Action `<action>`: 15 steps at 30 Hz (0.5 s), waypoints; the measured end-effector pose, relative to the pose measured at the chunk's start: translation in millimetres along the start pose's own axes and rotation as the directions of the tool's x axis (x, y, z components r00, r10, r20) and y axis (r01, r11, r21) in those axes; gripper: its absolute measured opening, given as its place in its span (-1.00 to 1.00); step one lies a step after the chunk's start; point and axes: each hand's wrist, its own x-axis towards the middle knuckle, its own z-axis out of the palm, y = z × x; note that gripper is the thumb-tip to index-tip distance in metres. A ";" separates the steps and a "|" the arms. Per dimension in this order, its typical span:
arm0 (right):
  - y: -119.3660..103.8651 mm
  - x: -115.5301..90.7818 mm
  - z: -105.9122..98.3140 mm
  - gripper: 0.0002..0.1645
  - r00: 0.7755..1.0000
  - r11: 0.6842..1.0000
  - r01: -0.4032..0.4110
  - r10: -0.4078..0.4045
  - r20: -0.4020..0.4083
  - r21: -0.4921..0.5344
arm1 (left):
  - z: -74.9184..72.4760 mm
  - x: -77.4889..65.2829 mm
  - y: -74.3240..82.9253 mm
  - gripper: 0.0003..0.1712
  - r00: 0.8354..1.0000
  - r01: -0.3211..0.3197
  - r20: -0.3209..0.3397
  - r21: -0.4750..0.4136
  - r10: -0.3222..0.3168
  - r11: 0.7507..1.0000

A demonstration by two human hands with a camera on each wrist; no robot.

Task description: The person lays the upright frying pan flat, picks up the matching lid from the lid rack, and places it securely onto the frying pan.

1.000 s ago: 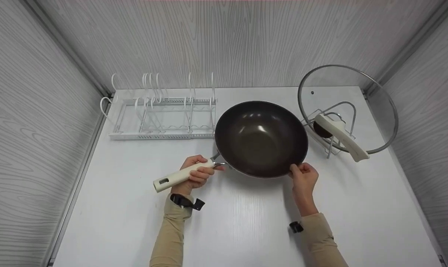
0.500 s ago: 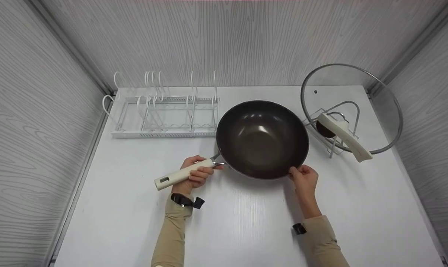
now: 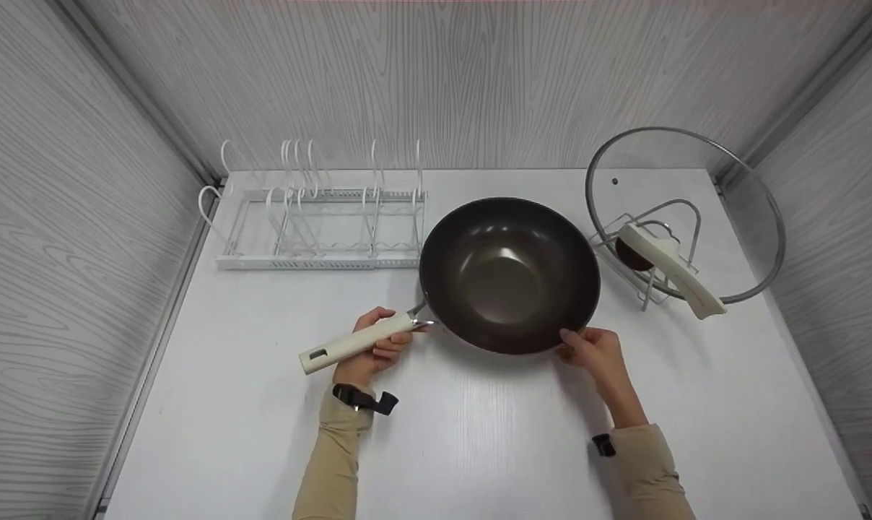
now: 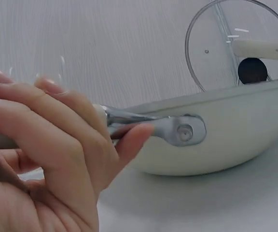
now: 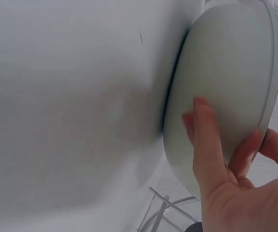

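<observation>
Left hand (image 3: 375, 350) curled round pale handle (image 3: 349, 343), long axis eight-to-two; wok (image 3: 508, 278) lies at two o'clock from it. Right hand (image 3: 600, 357) pinches rim (image 5: 275, 77) near five o'clock.

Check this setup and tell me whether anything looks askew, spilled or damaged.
Nothing looks spilled or broken, and the held pan shows no visible damage. Only the white rack at the left looks slightly odd: several of its loops are bunched together while others stand well apart, though that spacing may be deliberate.
</observation>
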 end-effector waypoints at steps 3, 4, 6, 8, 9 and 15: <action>-1.4 0.7 -6.8 -0.65 0.997 0.996 0.047 -0.043 0.060 -0.070 | -4.7 -4.7 -10.4 -0.39 0.992 -0.126 0.023 -0.031 0.126 0.992; -2.2 0.7 -8.7 -0.63 0.995 0.994 0.069 -0.062 0.073 -0.091 | -5.9 -5.7 -13.6 -0.44 0.987 -0.159 0.027 -0.045 0.160 0.986; -3.3 0.8 -11.6 -0.60 0.991 0.985 0.112 -0.100 0.091 -0.132 | -7.6 -6.9 -19.3 -0.49 0.977 -0.211 0.019 -0.042 0.211 0.977; -4.6 0.9 -13.5 -0.59 0.988 0.974 0.141 -0.127 0.087 -0.180 | -7.7 -6.4 -24.1 -0.54 0.968 -0.249 -0.031 0.011 0.249 0.968; -5.3 1.1 -14.5 -0.59 0.986 0.965 0.159 -0.144 0.084 -0.210 | -7.1 -6.0 -26.2 -0.58 0.963 -0.258 -0.063 0.049 0.261 0.965; -11.6 1.3 -19.2 -0.61 0.972 0.904 0.234 -0.227 0.063 -0.358 | -0.3 -0.5 -39.5 -0.63 0.917 -0.214 -0.276 0.268 0.288 0.939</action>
